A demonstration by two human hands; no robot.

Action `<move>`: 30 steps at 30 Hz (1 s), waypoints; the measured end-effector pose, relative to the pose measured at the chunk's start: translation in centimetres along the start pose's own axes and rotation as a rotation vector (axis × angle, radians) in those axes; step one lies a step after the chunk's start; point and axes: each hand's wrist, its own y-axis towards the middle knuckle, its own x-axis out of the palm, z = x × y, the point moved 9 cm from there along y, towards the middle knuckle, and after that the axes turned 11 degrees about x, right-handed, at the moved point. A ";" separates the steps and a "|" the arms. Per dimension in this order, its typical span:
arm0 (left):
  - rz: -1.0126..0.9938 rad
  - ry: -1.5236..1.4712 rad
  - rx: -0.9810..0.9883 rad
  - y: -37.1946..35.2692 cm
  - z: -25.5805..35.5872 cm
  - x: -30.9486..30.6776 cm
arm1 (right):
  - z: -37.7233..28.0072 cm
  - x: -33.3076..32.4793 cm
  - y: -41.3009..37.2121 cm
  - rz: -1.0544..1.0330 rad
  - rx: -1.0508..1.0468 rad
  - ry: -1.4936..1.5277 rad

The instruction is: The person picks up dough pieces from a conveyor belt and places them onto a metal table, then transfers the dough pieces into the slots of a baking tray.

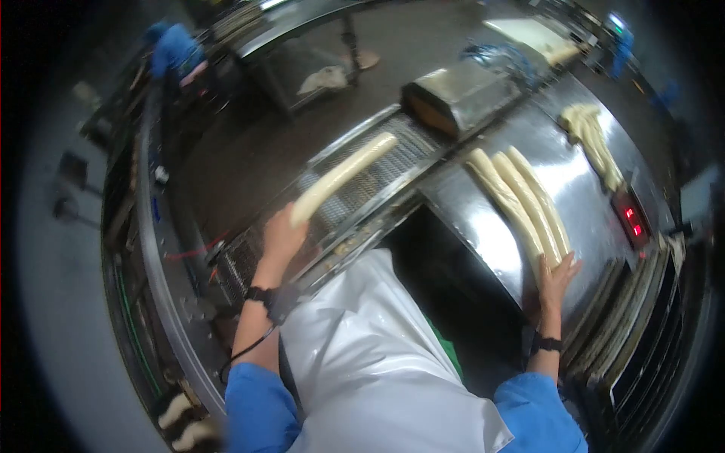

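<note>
My left hand grips the near end of a long pale dough roll that lies along a wire-mesh conveyor. My right hand rests with fingers spread on the near ends of three more dough rolls lying side by side on a shiny steel table. Both wrists wear dark bands, with blue sleeves and a white apron below.
A further pile of dough pieces lies at the far right of the table, beside a scale with a red display. A metal housing covers the conveyor's far end. Stacked trays stand at right. Another person in blue works at back left.
</note>
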 end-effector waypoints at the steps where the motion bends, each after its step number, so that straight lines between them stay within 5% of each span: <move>1: 0.008 -0.027 -0.053 -0.2 1.0 -0.3 | -1.0 0.3 0.7 0.049 -0.076 -0.290; 3: 0.025 -0.076 -0.046 -1.0 2.6 -0.8 | -6.0 -0.9 0.1 -0.047 -0.228 -0.486; 5: -0.072 -0.207 -0.281 -2.3 1.5 0.0 | -8.9 -1.1 0.1 -0.064 -0.335 -0.527; 8: -0.116 -0.274 -0.172 -3.3 2.4 0.5 | -9.2 2.2 4.1 -0.195 -0.500 -0.333; 12: 0.015 -0.218 -0.079 -5.5 1.8 -1.1 | -7.2 6.1 8.8 -0.373 -0.437 -0.254; 18: -0.041 -0.129 -0.092 -8.9 -3.7 -1.4 | -10.4 3.0 1.5 -0.255 -0.598 -0.563; 24: -0.168 -0.063 -0.270 -10.6 -7.6 -3.5 | -8.1 4.0 -1.0 -0.168 -0.646 -0.542; 26: -0.240 -0.421 -0.382 -10.6 -8.6 -2.4 | -7.7 3.2 -1.0 -0.166 -0.558 -0.329; 28: -0.120 -1.365 -0.694 -12.5 -8.4 1.6 | -8.2 3.3 -1.0 -0.151 -0.530 -0.477; 30: -0.009 -1.541 -0.766 -11.8 -3.5 -2.1 | -11.1 1.1 -2.8 -0.126 -0.488 -0.465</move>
